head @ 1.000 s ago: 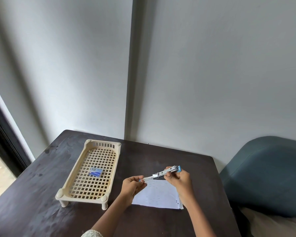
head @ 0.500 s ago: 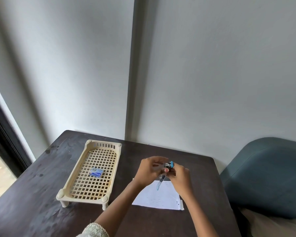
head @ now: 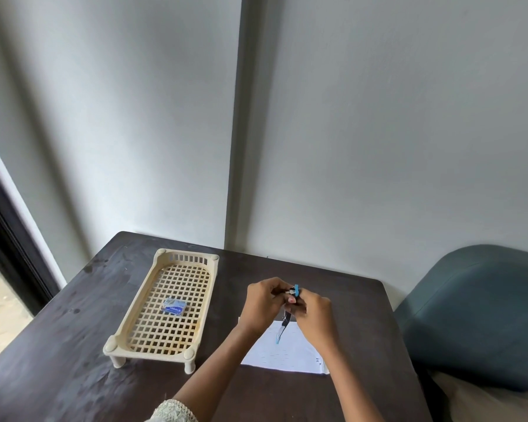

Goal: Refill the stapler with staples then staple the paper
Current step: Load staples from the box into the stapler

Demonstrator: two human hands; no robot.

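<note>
Above paper (head: pixel 284 353), mid-table: L hand (head: pixel 264 303) & R hand (head: pixel 314 318) both gripping stapler (head: pixel 284 324), fingers curling round its far end. Stapler is hanging open, thin arm w/ blue tip dangling toward sheet; contact unclear. Paper is lying flat on dark table (head: pixel 73 345). Left of hands: cream lattice tray (head: pixel 186 257) is standing on short legs, holding small blue staple box (head: pixel 174 306) mid-tray. Blue-grey cushion (head: pixel 485 315) is sitting at right.

Left hand (head: pixel 264 303) and right hand (head: pixel 313 315) touch (fingers (head: pixel 273 288) curled).
</note>
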